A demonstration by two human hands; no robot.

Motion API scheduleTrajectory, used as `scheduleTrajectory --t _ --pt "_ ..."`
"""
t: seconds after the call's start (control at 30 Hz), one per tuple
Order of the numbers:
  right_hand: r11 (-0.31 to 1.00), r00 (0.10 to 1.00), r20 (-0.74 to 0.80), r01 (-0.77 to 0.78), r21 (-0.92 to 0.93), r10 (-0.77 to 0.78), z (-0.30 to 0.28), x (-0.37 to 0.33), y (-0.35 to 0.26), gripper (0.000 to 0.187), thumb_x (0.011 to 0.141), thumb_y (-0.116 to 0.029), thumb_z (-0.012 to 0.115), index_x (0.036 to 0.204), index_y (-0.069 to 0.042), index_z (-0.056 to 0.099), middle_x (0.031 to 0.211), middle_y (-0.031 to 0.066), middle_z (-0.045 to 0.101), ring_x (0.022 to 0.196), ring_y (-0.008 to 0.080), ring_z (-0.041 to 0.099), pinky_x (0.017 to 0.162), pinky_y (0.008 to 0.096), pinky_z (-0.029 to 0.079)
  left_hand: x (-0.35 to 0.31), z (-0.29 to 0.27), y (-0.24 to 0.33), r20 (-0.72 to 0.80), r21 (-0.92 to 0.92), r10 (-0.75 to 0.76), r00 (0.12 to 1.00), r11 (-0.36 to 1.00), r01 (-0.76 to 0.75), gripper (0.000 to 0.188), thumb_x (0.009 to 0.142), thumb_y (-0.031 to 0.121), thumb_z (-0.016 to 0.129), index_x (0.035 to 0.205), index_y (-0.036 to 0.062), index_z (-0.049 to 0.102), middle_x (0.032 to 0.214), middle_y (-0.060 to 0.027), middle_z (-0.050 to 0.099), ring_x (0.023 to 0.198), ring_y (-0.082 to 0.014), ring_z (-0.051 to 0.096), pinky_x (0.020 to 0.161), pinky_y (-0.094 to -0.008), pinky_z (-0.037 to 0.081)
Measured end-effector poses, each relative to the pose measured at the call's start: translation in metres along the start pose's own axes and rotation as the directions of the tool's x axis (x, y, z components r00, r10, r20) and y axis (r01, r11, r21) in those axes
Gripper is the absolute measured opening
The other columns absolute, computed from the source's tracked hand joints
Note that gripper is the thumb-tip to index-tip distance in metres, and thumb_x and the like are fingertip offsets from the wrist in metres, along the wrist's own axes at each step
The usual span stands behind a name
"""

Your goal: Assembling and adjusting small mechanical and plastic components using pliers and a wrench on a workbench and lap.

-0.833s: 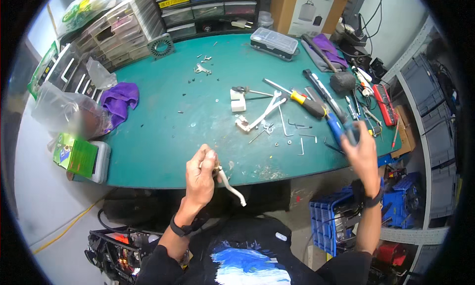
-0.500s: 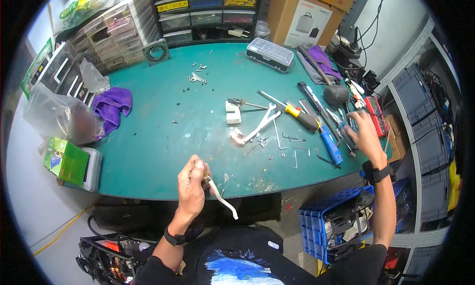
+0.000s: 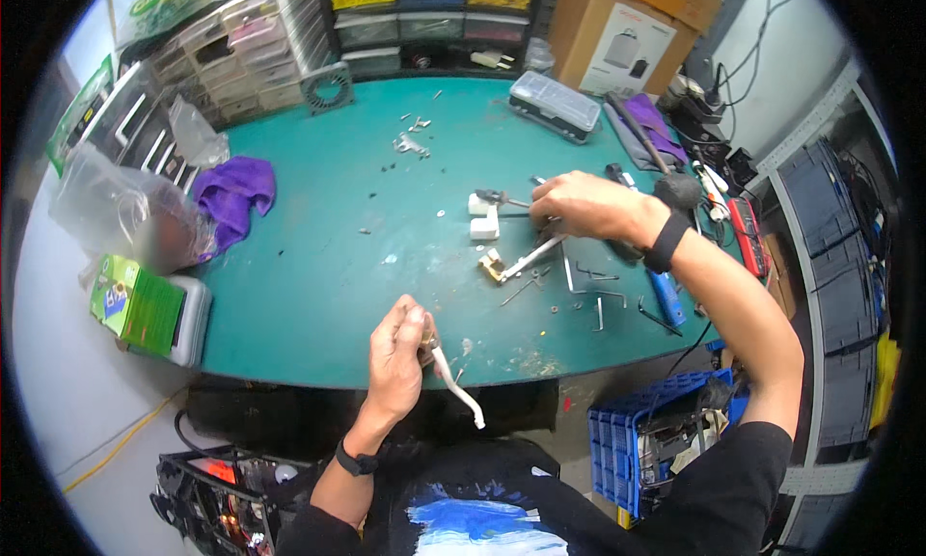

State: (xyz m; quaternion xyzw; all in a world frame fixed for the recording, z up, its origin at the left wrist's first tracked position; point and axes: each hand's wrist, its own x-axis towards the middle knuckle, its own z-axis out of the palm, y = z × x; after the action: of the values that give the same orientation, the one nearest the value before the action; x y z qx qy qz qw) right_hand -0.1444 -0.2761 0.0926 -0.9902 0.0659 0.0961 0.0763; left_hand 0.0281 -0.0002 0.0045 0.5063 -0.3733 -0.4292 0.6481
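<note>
My left hand (image 3: 395,356) is closed around the metal end of a bent white lever (image 3: 461,390), whose free end hangs down past the bench's front edge. My right hand (image 3: 590,207) reaches over the tools, fingers curled downward; whatever is between them is hidden. Under its fingertips lies another white lever (image 3: 531,260) with a brass-coloured end. Beside that sit a white block (image 3: 484,229) and a dark-handled tool (image 3: 492,196). Several hex keys (image 3: 569,278) and small screws lie nearer me.
The green bench (image 3: 318,296) carries loose screws at the back. A rubber mallet (image 3: 678,190), a clear-lidded case (image 3: 555,105) and a red meter (image 3: 748,236) are on the right. Purple cloth (image 3: 231,197) and a green box (image 3: 135,303) lie left. A blue crate (image 3: 617,455) stands below.
My right hand has swung left from the tools by the red meter to above the white lever and screwdriver. My left hand keeps its hold. The whole view has shifted slightly.
</note>
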Motion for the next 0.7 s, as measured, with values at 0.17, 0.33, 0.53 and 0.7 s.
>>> scheduleTrajectory --t 0.17,0.33,0.53,0.7 --pt "0.993 0.995 0.093 0.043 -0.110 -0.033 -0.009 0.008 0.000 0.018 0.073 -0.007 0.071 0.089 -0.002 0.064 0.094 0.0142 0.067 0.091 0.0366 0.067 0.077 0.0459 0.055 0.002 0.000 0.000 -0.002 -0.071 -0.040 0.999 0.997 0.040 0.032 0.107 0.036 0.039 0.089 0.0099 0.043 0.064 -0.0035 0.052 0.048 -0.0103 0.052 0.044 -0.0225 0.042" --pt "0.975 0.979 0.201 0.015 -0.221 0.031 -0.006 0.020 0.000 0.015 0.075 -0.008 0.071 0.088 -0.003 0.064 0.084 0.0153 0.069 0.085 0.0368 0.069 0.073 0.0459 0.056 0.003 -0.003 0.006 0.024 -0.131 -0.057 0.998 0.990 0.060 0.030 0.107 0.031 0.041 0.088 0.0084 0.045 0.066 -0.0016 0.049 0.050 -0.0089 0.049 0.045 -0.0233 0.041" --pt "0.910 0.961 0.267 0.046 -0.412 0.072 0.000 0.024 -0.001 0.015 0.076 -0.012 0.070 0.088 -0.005 0.064 0.079 0.0155 0.069 0.079 0.0362 0.070 0.067 0.0467 0.056 0.002 -0.001 0.006 0.024 -0.181 -0.075 0.997 0.980 0.078 0.028 0.107 0.027 0.044 0.088 0.0062 0.050 0.067 0.0008 0.046 0.051 -0.0074 0.046 0.047 -0.0240 0.040" --pt "0.919 0.948 0.299 0.022 -0.394 0.106 -0.003 0.018 -0.005 0.022 0.076 -0.013 0.071 0.096 -0.007 0.064 0.081 0.0141 0.069 0.081 0.0363 0.070 0.069 0.0455 0.057 0.002 -0.003 0.004 0.040 -0.183 -0.036 0.999 0.982 0.042 0.030 0.107 0.028 0.044 0.087 0.0069 0.048 0.067 0.0008 0.046 0.051 -0.0074 0.045 0.047 -0.0240 0.040"
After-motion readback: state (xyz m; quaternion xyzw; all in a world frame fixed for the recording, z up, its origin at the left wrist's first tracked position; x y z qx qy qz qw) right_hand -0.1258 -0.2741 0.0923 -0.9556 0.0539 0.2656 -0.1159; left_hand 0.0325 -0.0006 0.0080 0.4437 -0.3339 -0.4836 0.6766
